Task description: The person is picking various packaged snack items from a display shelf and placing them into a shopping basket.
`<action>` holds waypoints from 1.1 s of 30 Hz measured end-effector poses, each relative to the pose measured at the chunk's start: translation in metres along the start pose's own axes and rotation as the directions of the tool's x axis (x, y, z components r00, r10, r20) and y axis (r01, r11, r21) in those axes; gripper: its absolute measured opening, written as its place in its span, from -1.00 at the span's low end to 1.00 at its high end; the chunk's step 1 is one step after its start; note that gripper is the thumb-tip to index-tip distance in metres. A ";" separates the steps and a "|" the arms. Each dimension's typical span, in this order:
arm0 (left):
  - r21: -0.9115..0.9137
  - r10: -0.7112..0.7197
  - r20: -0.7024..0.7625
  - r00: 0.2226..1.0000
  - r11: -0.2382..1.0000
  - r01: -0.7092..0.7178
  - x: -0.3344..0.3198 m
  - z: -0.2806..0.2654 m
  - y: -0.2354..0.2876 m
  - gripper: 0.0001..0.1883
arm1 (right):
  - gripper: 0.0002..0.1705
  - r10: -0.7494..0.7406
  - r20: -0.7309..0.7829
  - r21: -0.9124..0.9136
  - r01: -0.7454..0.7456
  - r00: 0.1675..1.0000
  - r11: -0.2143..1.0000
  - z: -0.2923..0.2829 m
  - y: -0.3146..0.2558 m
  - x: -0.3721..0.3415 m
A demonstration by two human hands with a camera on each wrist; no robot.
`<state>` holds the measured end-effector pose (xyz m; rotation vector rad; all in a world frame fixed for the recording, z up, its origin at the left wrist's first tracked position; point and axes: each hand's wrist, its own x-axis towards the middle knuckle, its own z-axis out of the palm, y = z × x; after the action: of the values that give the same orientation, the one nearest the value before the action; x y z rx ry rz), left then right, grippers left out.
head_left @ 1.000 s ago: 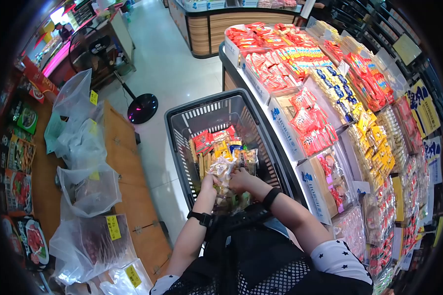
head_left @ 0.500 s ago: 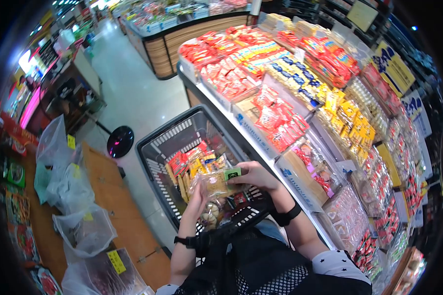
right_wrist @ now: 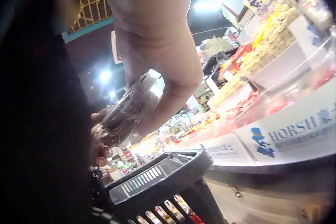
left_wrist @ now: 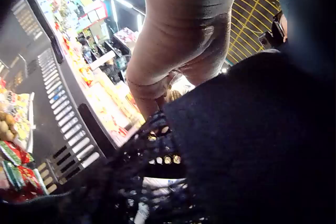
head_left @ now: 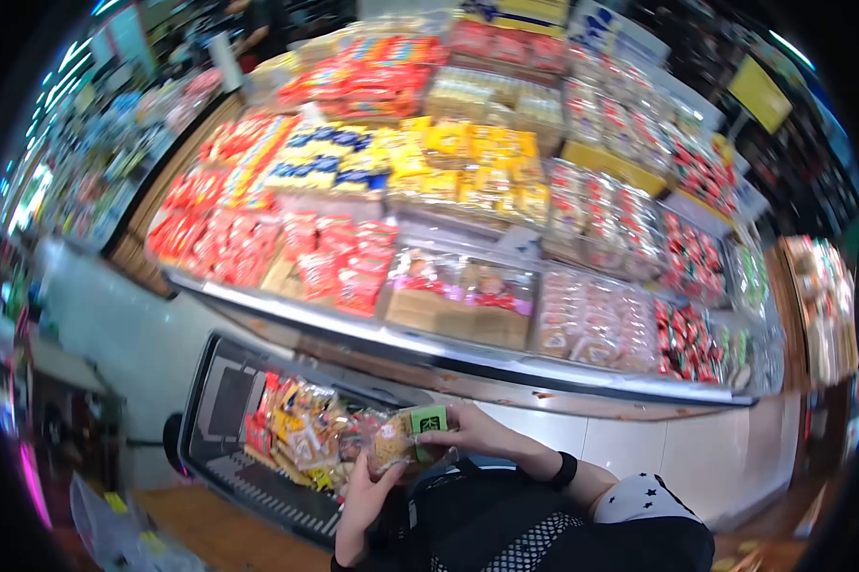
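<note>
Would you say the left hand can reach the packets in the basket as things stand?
Probably yes: the basket is open above its packets, though the left hand holds the green-labelled package.

Left hand [head_left: 365, 491]: holds, extended forward
Right hand [head_left: 464, 432]: pinches, near the left
Right forearm [head_left: 522, 456]: slants leftward, bare

The person wore a white sleeve [head_left: 646, 496] dotted with black stars, a black strap [head_left: 565, 468] round the right forearm, and black cloth [head_left: 491, 500] across the front, with a panel of open mesh [head_left: 536, 541] showing pale through its holes.
</note>
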<state>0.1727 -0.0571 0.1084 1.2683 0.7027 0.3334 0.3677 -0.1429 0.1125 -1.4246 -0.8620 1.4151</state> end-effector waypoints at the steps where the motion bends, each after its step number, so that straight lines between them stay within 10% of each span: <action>1: 0.016 -0.003 0.047 0.999 1.000 0.002 0.007 0.010 0.003 -0.59 | -0.51 0.014 -0.015 0.078 -0.013 1.000 0.997 -0.008 -0.011 -0.016; 7: 0.098 -0.006 0.130 0.991 0.995 -0.007 0.048 0.076 0.004 -0.61 | -0.49 -0.190 -0.203 0.145 0.222 0.961 0.964 -0.073 0.012 -0.057; 21: 0.341 -0.003 0.380 0.925 0.930 -0.137 0.098 0.257 -0.004 -0.60 | -0.44 -0.134 -0.439 0.080 0.187 0.888 0.979 -0.216 0.060 -0.170; 33: 0.086 -0.040 0.398 0.916 0.996 0.006 0.104 0.404 -0.043 -0.67 | -0.35 -0.287 -0.492 0.050 0.355 0.822 0.933 -0.311 0.089 -0.279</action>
<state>0.5056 -0.3118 0.0885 1.3534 0.3821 0.0193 0.6376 -0.4732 0.0988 -1.3597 -0.6281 0.7959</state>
